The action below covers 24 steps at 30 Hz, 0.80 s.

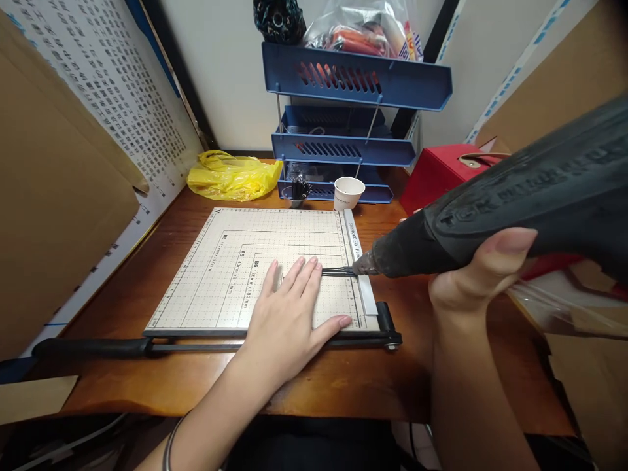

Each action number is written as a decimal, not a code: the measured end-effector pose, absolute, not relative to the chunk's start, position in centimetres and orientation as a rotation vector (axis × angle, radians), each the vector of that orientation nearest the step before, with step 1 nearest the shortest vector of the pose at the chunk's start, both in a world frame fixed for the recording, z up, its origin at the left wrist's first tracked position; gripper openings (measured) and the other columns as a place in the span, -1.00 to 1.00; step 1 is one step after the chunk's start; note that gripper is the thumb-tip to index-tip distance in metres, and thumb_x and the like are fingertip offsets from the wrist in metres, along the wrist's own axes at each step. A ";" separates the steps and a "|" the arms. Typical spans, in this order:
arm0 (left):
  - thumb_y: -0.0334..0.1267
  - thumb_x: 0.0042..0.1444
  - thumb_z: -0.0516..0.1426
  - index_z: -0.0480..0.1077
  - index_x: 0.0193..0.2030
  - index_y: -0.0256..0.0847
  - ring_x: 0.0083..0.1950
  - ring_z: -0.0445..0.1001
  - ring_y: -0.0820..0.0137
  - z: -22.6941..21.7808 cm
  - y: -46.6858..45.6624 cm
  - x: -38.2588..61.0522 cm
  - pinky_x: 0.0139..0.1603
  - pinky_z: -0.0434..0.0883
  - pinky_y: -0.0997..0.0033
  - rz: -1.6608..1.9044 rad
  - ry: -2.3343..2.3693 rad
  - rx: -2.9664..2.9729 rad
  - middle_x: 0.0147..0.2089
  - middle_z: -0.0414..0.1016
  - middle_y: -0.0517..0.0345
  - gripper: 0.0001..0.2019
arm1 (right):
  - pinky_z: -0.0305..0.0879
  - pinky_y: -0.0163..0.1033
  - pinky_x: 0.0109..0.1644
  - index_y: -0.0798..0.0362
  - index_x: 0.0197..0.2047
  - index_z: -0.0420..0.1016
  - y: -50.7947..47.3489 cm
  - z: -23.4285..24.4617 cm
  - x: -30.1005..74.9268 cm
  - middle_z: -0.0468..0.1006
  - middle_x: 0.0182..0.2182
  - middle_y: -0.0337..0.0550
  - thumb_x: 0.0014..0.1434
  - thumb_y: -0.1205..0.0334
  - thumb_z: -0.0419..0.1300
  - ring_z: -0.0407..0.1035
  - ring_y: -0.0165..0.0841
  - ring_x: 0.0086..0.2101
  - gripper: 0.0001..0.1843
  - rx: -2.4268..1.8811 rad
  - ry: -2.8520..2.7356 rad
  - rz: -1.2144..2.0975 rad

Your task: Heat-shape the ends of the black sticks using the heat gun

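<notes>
A paper cutter (196, 288) with a gridded cream board lies on the desk, its black-handled blade arm (98, 348) along the near edge. My left hand (284, 320) rests flat on the board, fingers stretched out. From under its fingertips, several thin black strands (337, 271) run right to the cutter's ruler edge (366, 297); their other ends are hidden. My right hand (471, 281) is wrapped round a black heat gun (515, 183), thumb showing on the near side. The gun's nozzle tip is right at the strands' right ends; whether it touches them I cannot tell.
Behind the cutter stand a white paper cup (348, 192), a small clear cup of black strands (297, 191) and a yellow plastic bag (233, 176). A blue tiered tray (343, 149) rises at the back. A red box (436, 173) sits right, partly behind the heat gun.
</notes>
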<state>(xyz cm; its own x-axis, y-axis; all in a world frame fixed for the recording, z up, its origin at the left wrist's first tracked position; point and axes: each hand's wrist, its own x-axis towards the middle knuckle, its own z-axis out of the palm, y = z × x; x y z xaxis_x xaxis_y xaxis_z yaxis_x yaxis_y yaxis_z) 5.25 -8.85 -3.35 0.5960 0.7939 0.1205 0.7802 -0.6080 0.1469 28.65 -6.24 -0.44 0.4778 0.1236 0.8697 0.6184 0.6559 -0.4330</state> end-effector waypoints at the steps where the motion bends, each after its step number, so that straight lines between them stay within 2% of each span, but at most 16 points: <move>1: 0.36 0.39 -0.13 0.11 0.53 -0.38 0.60 0.04 0.00 -3.4 -8.9 5.2 0.58 -0.09 -0.29 0.266 1.350 2.742 0.57 0.07 -0.09 -0.12 | 0.39 0.14 0.30 -0.22 -0.22 0.68 -6.2 -0.5 28.6 0.61 -0.16 -0.11 0.32 -0.17 0.12 0.42 -0.05 0.18 -0.64 -0.801 -1.058 -0.326; 5: 0.34 0.41 -0.18 0.11 0.53 -0.37 0.60 0.04 0.02 -3.5 -8.9 5.0 0.58 -0.07 -0.31 0.286 1.352 2.751 0.57 0.08 -0.05 -0.14 | 0.42 0.14 0.27 -0.24 -0.17 0.69 -6.1 -0.8 28.7 0.61 -0.16 -0.16 0.29 -0.23 0.16 0.45 -0.05 0.15 -0.63 -0.767 -1.053 -0.256; 10: 0.31 0.43 -0.19 0.13 0.53 -0.35 0.58 0.08 0.01 -3.5 -8.9 4.4 0.56 -0.05 -0.36 0.307 1.373 2.766 0.56 0.11 -0.05 -0.18 | 0.46 0.12 0.23 -0.27 -0.13 0.69 -5.8 -1.3 28.8 0.59 -0.13 -0.16 0.31 -0.20 0.15 0.42 -0.07 0.17 -0.66 -0.776 -1.054 -0.273; 15: 0.30 0.43 -0.15 0.13 0.53 -0.31 0.58 0.08 -0.02 -3.6 -8.8 4.2 0.54 -0.01 -0.37 0.316 1.379 2.774 0.55 0.13 -0.07 -0.20 | 0.41 0.15 0.29 -0.24 0.03 0.65 -5.4 -1.5 28.6 0.59 -0.13 -0.13 0.31 -0.17 0.14 0.42 -0.07 0.18 -0.61 -0.752 -1.035 -0.327; 21: 0.29 0.44 -0.15 0.08 0.54 -0.35 0.58 0.08 -0.02 -3.7 -8.9 4.0 0.54 0.00 -0.35 0.336 1.343 2.798 0.56 0.10 -0.09 -0.20 | 0.50 0.13 0.20 -0.19 -0.17 0.68 -5.9 -0.9 28.6 0.58 -0.09 -0.11 0.31 -0.23 0.13 0.42 -0.07 0.19 -0.60 -0.768 -1.098 -0.237; 24: 0.18 0.49 -0.18 0.11 0.52 -0.36 0.55 0.14 -0.03 -3.6 -8.8 3.5 0.50 0.05 -0.34 0.437 1.311 2.814 0.55 0.16 -0.13 -0.28 | 0.55 0.12 0.13 -0.17 -0.21 0.68 -6.1 -0.5 28.3 0.58 -0.11 -0.09 0.29 -0.26 0.14 0.43 -0.06 0.17 -0.58 -0.756 -1.078 -0.214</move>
<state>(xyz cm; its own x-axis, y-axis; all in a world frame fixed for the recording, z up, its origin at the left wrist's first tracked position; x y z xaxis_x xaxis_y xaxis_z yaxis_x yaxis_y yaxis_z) 3.50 -8.75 -3.55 0.6115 0.7516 0.2472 0.7497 -0.6503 0.1227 28.34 -6.08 -0.47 0.4806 0.1944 0.8551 0.5062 0.7348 -0.4515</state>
